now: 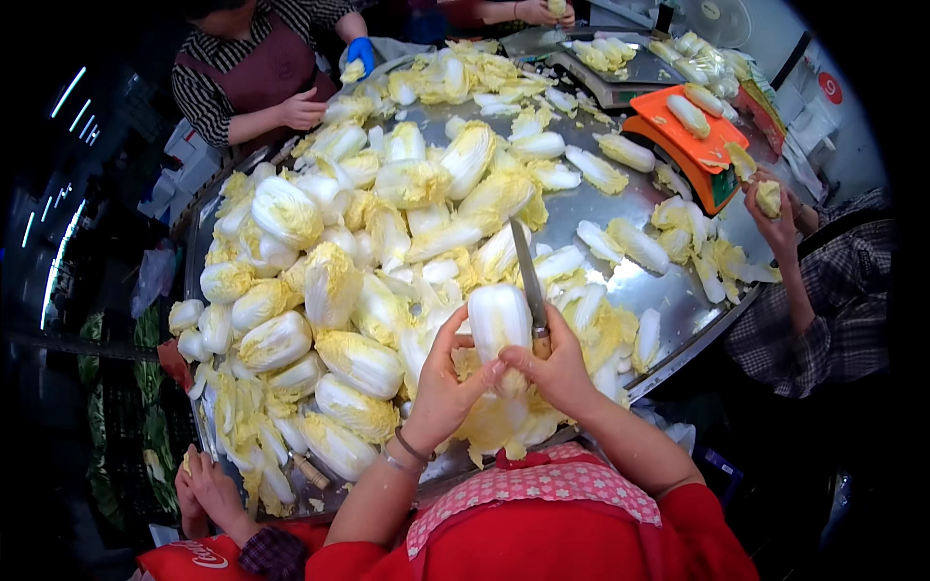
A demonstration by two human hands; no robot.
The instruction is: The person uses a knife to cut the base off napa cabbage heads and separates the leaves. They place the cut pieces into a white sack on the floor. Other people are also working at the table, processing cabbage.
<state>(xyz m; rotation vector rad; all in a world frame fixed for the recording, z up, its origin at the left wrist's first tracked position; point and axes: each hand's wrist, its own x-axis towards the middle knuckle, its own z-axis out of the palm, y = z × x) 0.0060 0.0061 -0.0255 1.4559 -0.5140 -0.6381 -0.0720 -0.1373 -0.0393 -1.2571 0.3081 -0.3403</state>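
Observation:
A trimmed napa cabbage head (500, 319) is held upright between my two hands, its white base turned away from me. My left hand (445, 378) grips its left side, the thumb across the front. Against its right side, my right hand (556, 363) also holds a knife (528, 272) by its wooden handle, with the blade pointing up and away. Loose yellow leaves (501, 425) lie just below the held head. To the left, a large pile of napa cabbages (360, 363) covers the metal table (639, 287).
An orange scale (679, 152) with small cabbages stands at the right, a second scale (610, 80) behind it. Co-workers' hands are at the far left (301, 109), right (774, 210) and near left (211, 486). A wooden-handled tool (311, 472) lies near the front edge.

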